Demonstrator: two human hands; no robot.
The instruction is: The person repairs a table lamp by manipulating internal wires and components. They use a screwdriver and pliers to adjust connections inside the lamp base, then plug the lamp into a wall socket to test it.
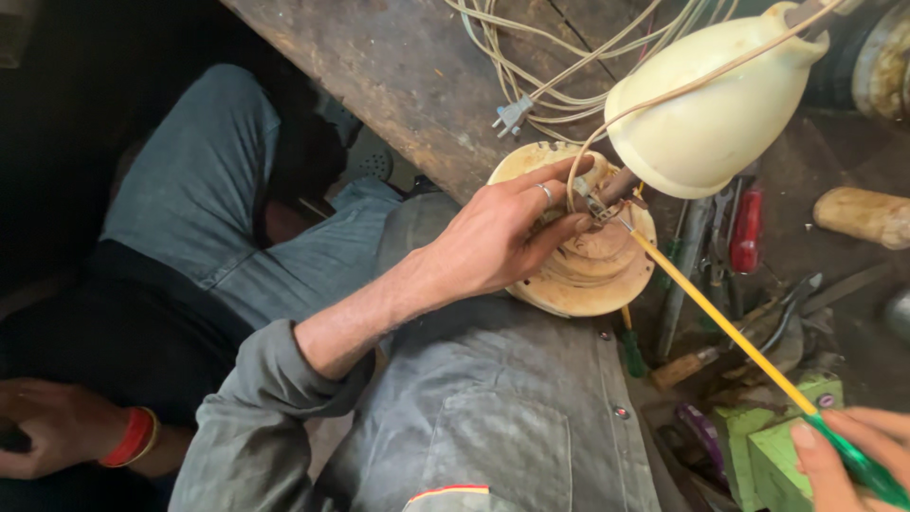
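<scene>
1. While I look down from the head camera, my left hand (498,237) grips the cream round base (588,275) of a lamp, fingers curled over its upper rim, with a ring on one finger.
2. That base rests against my lap at the edge of the worn wooden bench (398,76).
3. My right hand (848,460) sits at the lower right corner, fingers pinched around the green handle of a screwdriver (730,327).
4. Its long yellow shaft runs up and left, and the tip meets the small metal joint (597,204) where the lamp's neck joins the base, just beside my left fingertips.
5. Above the joint, the cream lamp shade (711,114) hangs tilted, with a thin cord draped over it.
6. A bundle of pale cable (531,66) with a two-pin plug (512,116) lies on the bench behind the base.
7. To the right, loose tools (749,228) lie in a heap, among them a red-handled one, and a green box (773,450) sits near my right hand.
8. At the lower left, another person's hand (47,427) with a red bangle rests apart from mine.
</scene>
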